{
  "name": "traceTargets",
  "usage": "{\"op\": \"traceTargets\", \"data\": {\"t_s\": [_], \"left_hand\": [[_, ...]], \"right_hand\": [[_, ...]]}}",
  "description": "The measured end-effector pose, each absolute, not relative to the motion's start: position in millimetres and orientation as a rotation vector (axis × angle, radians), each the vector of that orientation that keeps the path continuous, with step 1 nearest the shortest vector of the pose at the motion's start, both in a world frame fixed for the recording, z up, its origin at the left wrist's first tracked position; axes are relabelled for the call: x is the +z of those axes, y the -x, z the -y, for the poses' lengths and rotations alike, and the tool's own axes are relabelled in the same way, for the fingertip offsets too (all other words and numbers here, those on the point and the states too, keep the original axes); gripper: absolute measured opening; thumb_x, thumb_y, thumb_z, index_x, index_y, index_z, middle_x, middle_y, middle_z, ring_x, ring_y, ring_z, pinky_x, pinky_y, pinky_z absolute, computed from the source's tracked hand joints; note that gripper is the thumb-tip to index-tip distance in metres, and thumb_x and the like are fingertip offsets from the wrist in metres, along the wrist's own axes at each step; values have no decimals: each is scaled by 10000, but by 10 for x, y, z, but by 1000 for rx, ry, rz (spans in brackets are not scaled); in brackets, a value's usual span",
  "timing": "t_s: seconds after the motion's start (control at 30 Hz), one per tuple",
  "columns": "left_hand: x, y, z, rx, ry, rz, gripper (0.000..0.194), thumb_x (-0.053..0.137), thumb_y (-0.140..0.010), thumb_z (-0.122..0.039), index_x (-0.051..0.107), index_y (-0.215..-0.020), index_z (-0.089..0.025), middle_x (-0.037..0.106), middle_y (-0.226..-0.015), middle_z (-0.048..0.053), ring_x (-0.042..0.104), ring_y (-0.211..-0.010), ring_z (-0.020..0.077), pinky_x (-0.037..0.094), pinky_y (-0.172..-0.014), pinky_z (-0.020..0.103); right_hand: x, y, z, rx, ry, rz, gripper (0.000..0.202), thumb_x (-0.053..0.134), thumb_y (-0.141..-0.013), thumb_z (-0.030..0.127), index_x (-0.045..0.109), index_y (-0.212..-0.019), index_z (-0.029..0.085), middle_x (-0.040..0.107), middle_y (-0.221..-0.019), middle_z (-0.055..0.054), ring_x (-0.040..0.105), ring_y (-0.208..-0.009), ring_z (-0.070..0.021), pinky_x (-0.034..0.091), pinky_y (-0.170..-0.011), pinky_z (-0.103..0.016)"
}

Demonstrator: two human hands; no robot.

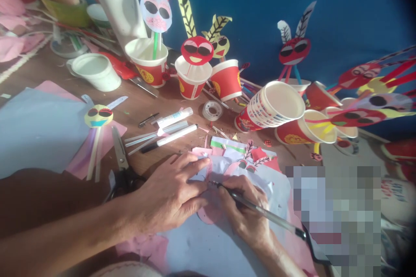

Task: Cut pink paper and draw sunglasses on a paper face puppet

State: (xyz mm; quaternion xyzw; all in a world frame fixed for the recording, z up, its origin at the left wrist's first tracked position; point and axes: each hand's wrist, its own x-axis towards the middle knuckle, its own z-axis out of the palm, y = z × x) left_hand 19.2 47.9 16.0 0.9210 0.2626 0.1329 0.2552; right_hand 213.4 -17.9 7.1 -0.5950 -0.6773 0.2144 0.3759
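My left hand (172, 194) lies flat on the papers, fingers spread, its fingertips beside a pink paper piece (211, 212). In my right hand (245, 207) is a black-and-clear pen (269, 215), its tip on the paper just right of my left fingertips. Under both hands is a light blue sheet (191, 251) with pink paper around it. Small paper cutouts with dark vein-like lines (249, 149) lie just beyond my right hand. Black-handled scissors (121, 156) rest to the left of my left hand.
Red paper cups (191, 88) holding paper-faced straw figures stand along the blue wall. A stack of cups (260, 108) leans at centre right. Markers (177, 135), tape (212, 111) and a white mug (97, 71) are on the table (136, 99). A yellow-faced figure (98, 117) lies left.
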Motion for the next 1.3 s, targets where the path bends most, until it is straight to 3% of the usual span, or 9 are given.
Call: {"op": "traceTargets", "data": {"t_s": [0.6, 1.3], "left_hand": [[163, -194, -493, 363, -2517, -686, 262, 460, -937, -297, 699, -922, -192, 510, -1344, 110, 446, -1162, 318, 443, -894, 512], [157, -175, -477, 374, -2524, -692, 241, 488, -929, -306, 696, -1010, -214, 505, -1347, 99, 434, -1150, 300, 428, -919, 529]], "right_hand": [[54, -2122, 175, 630, 1584, 1727, 102, 574, -850, 190, 526, -766, 219, 599, -583, 58, 505, -449, -74, 407, -488, -190], [35, -2142, 191, 522, 1615, 1711, 92, 587, -840, 198, 526, -773, 217, 526, -520, 97, 454, -410, -53, 388, -452, -158]]}}
